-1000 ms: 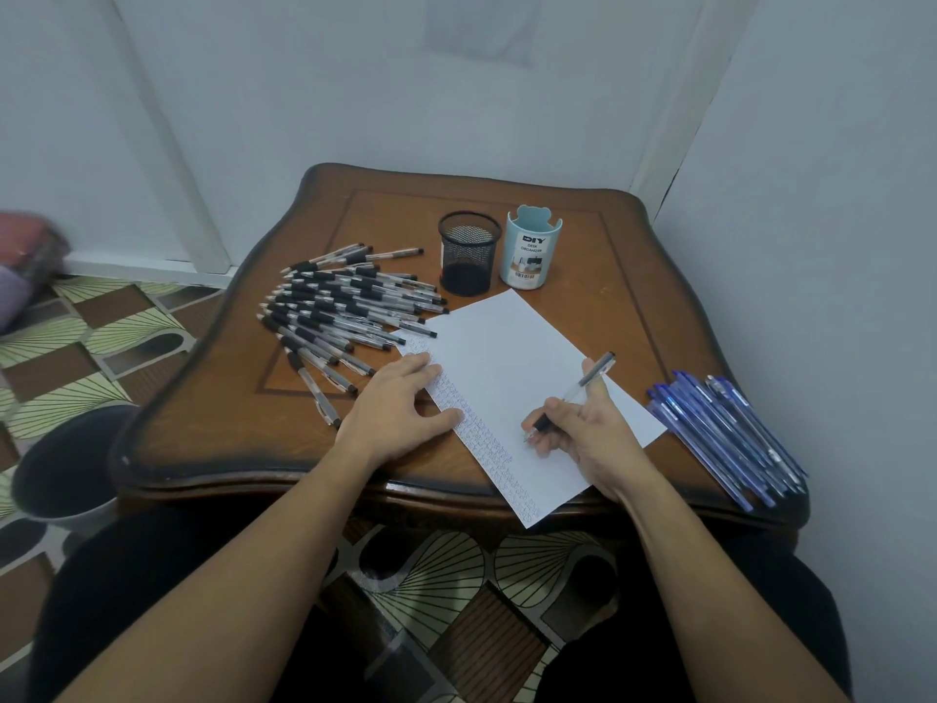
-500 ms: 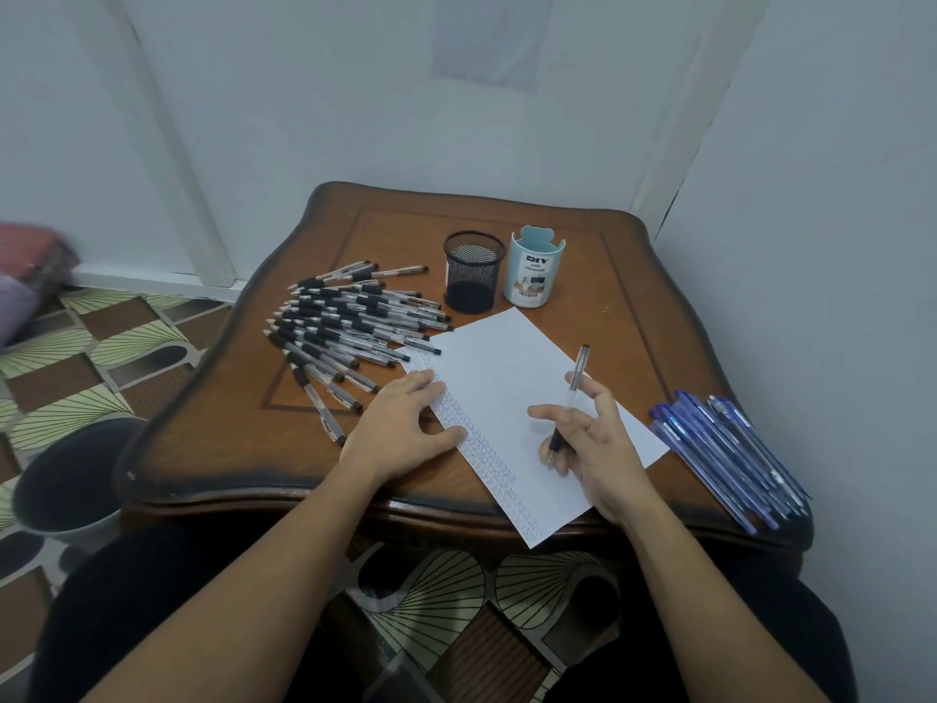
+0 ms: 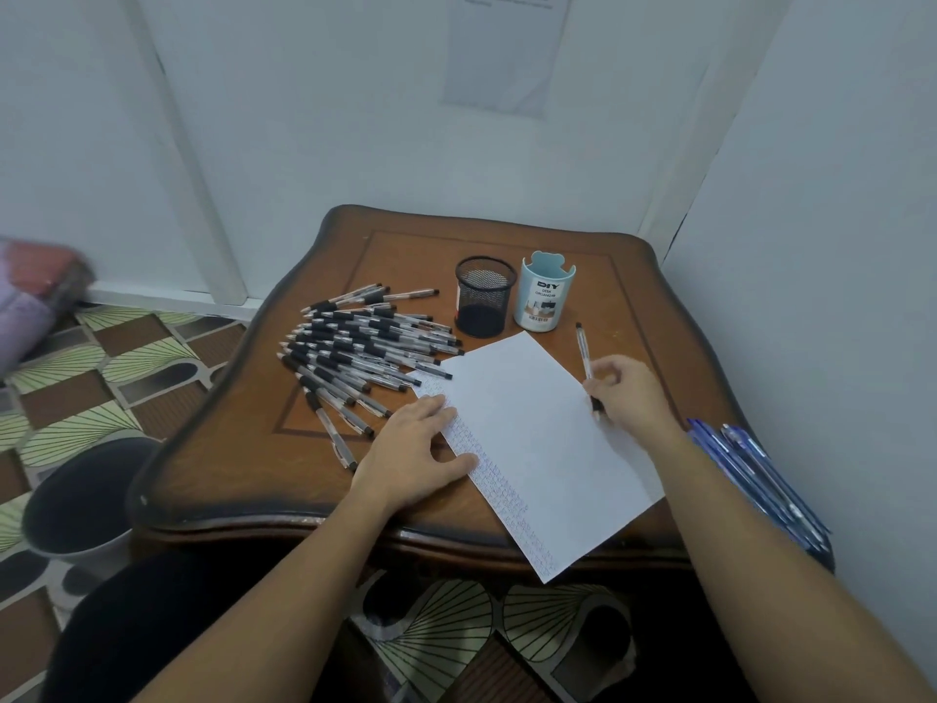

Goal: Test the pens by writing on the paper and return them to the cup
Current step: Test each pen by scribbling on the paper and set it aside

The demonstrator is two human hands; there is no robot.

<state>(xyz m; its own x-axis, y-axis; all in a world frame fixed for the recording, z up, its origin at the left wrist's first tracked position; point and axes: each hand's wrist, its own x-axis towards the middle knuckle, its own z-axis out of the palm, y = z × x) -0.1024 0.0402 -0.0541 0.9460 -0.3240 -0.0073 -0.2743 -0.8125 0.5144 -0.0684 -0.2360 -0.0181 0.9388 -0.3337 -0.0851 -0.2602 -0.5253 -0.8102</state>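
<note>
A white sheet of paper [image 3: 532, 428] lies slanted on the wooden table [image 3: 243, 449], with rows of small writing along its left edge. My left hand [image 3: 410, 449] rests flat on that edge, fingers spread. My right hand [image 3: 626, 393] grips a clear pen [image 3: 584, 355] at the paper's right edge, the pen's top pointing away toward the cups. A black mesh cup [image 3: 484, 296] and a light blue cup [image 3: 545, 291] stand behind the paper. Several black pens [image 3: 355, 357] lie fanned out left of the paper.
Several blue pens [image 3: 755, 474] lie at the table's right edge, close to the wall and partly behind my right forearm. A dark bin [image 3: 81, 499] stands on the patterned floor to the left of the table. White walls close in behind and on the right.
My right hand has lifted the pen from the paper's middle and moved it right and back to the sheet's right edge. My left hand stays on the paper. The camera has tilted up.
</note>
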